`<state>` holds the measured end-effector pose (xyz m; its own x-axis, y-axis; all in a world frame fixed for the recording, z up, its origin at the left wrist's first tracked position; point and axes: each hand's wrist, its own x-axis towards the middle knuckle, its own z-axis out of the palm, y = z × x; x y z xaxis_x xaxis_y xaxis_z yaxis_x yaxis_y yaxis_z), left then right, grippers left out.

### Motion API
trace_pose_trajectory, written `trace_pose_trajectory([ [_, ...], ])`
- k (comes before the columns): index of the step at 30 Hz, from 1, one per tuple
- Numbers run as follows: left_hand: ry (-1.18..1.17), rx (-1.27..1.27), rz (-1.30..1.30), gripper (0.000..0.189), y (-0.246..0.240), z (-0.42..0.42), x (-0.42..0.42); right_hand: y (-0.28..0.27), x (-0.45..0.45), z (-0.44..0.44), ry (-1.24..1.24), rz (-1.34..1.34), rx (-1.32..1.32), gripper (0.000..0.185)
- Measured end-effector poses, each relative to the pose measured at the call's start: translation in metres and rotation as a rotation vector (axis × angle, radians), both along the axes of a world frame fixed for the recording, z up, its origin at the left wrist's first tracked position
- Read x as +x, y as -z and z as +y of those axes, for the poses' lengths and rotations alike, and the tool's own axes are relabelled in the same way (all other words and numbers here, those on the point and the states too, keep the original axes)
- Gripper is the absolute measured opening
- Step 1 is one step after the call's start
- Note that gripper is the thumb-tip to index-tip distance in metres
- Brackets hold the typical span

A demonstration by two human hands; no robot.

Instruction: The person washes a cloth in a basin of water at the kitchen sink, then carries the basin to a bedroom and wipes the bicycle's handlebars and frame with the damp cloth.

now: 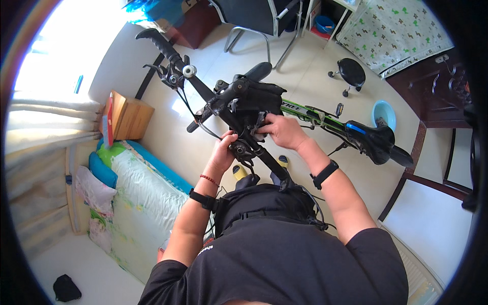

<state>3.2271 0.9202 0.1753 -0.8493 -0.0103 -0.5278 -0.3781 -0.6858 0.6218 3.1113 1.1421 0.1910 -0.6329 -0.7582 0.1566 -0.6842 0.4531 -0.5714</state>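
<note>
A black and green bicycle point(301, 108) stands before me, its black handlebar point(200, 88) running diagonally across the view. My left hand point(222, 152) is at the near half of the bar, thumb and fingers closed around a black cable point(209, 131) beside the brake and shifter unit point(243, 149). My right hand point(286, 131) pinches a crumpled grey cloth point(263, 119) against the area behind the stem. A black frame bag point(263, 97) sits just beyond that hand. The spot under my right fingertips is partly hidden.
A bed point(148, 202) lies at left, near a wooden cabinet point(133, 118) with a red-handled brush point(109, 122). A chair point(251, 17) stands ahead. Toward the right are a wheeled stool point(351, 72), a light blue basin point(384, 114) and the saddle point(371, 139).
</note>
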Motion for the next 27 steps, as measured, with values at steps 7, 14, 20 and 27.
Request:
trace_pose_trajectory([
  [7,-0.102,0.000,-0.040,0.020,0.012,0.006,0.003,0.005,0.028,-0.012,-0.002,-0.113,-0.114,0.032],
  [14,-0.096,-0.108,-0.038,0.019,0.001,0.009,0.002,-0.003,0.004,-0.011,0.020,0.059,0.185,0.021],
  [20,-0.354,-0.155,0.021,0.041,-0.005,0.019,0.011,-0.038,-0.018,0.004,0.350,-0.095,-0.010,0.030],
  [27,-0.406,-0.205,0.028,0.052,-0.003,0.017,0.028,-0.028,-0.025,-0.028,-0.044,-0.223,-0.338,0.034],
])
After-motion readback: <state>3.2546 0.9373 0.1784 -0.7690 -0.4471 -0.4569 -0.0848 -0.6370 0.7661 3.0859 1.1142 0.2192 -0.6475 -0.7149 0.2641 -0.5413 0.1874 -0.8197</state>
